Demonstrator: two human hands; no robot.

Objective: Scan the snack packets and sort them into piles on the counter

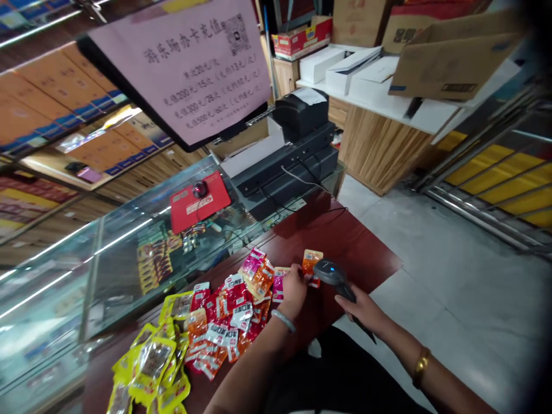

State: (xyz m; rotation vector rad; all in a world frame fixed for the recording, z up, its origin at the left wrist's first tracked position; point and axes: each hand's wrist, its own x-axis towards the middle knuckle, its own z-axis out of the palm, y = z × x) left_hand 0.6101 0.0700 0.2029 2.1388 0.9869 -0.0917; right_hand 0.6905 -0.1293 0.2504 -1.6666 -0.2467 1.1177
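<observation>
My right hand (362, 310) is wrapped round the handle of a dark barcode scanner (331, 272) with a small blue light on its head. The scanner's head is over the table, close to an orange snack packet (311, 260). Just left of it, my left hand (295, 290) has its fingers curled down among small packets, pinching one at its edge; the fingertips are partly hidden. A pink and white snack packet (278, 286) lies against this hand. Beyond it spreads a heap of red, orange and white snack packets (235, 299). Yellow-edged packets (153, 362) are piled at the lower left.
The dark red tabletop (366, 241) adjoins a glass display counter (116, 253). On the glass lie a red mat (215, 201) and a mouse (199, 188). A pink price sign (185, 75) hangs ahead. Behind stand a black machine (297, 123), cardboard boxes (448, 63) and a metal railing (495, 207).
</observation>
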